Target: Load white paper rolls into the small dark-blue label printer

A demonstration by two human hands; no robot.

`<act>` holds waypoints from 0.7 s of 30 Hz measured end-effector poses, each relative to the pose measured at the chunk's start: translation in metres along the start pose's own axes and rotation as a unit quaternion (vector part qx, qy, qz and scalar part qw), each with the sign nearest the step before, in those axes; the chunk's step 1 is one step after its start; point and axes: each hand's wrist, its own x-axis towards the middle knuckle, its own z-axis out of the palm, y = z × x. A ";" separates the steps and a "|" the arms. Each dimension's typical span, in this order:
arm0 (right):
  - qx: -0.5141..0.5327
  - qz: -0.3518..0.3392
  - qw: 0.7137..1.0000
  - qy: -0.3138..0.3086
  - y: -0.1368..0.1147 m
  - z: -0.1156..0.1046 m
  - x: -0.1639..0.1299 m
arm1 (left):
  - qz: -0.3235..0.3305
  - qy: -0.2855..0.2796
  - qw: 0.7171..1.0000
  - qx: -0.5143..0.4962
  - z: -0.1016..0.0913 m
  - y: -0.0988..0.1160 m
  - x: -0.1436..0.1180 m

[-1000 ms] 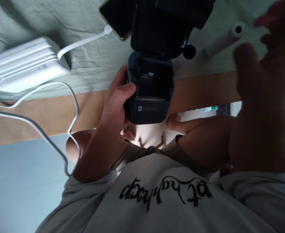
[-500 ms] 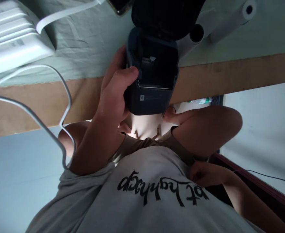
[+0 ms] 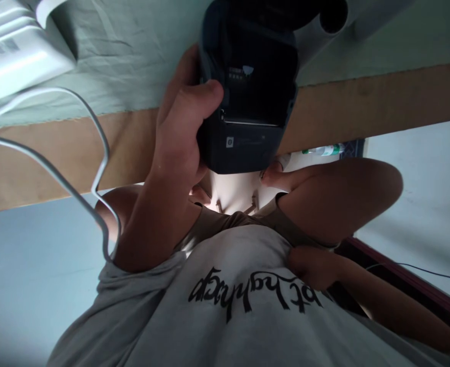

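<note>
My left hand (image 3: 184, 114) is closed around the left side of a dark portable label printer (image 3: 250, 150), its thumb lying on the upper edge of the casing. The printer's lid (image 3: 274, 11) stands open at the far side, cut off by the top of the view. Inside, the paper bay is dark, with a small pale mark, and a thin bright strip runs across the near end. My right hand (image 3: 313, 265) rests low at my lap against the shirt (image 3: 225, 255); shadow hides its fingers.
Paper rolls (image 3: 320, 35) lie right of the printer on the green cloth (image 3: 129, 56). A white box-like device (image 3: 22, 56) sits at the upper left. A white cable (image 3: 56, 176) loops over the wooden table edge (image 3: 129, 132). A plastic bottle (image 3: 326, 150) is below, past the table.
The printer appears larger and slightly farther right, still in my left hand. My right hand has shifted left against the shirt. The whole view has moved, and the phone-like object has left the top.
</note>
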 end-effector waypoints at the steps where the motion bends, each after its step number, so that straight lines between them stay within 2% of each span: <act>1: -0.006 -0.013 1.000 0.012 -0.005 -0.003 0.001 | 0.007 0.005 1.000 -0.001 0.000 -0.001 0.000; 5: -0.005 -0.036 0.996 0.084 -0.020 -0.021 -0.008 | 0.017 0.046 0.999 0.004 0.004 -0.001 0.000; 7: 0.012 -0.017 0.990 0.138 -0.022 -0.030 -0.022 | -0.008 0.030 0.999 0.021 0.005 0.002 -0.002; 9: 0.033 0.004 0.986 0.163 -0.019 -0.035 -0.036 | -0.021 0.018 0.999 0.032 0.003 0.005 -0.003; 11: 0.053 -0.004 0.993 0.110 -0.014 -0.033 -0.046 | -0.020 0.008 0.999 0.027 0.000 0.005 -0.002; 14: 0.079 -0.024 0.996 -0.028 -0.005 -0.020 -0.047 | -0.015 -0.006 1.000 0.008 -0.002 0.002 0.000; 16: 0.093 -0.015 0.993 -0.076 -0.001 -0.010 -0.043 | 0.005 0.027 1.000 -0.001 -0.001 -0.001 0.002; 18: 0.102 -0.001 0.992 -0.077 0.003 -0.003 -0.038 | 0.014 0.034 0.999 -0.012 0.001 -0.002 0.002; 21: 0.101 -0.013 0.994 -0.032 0.005 0.007 -0.030 | 0.008 0.027 0.999 -0.014 0.003 -0.003 0.001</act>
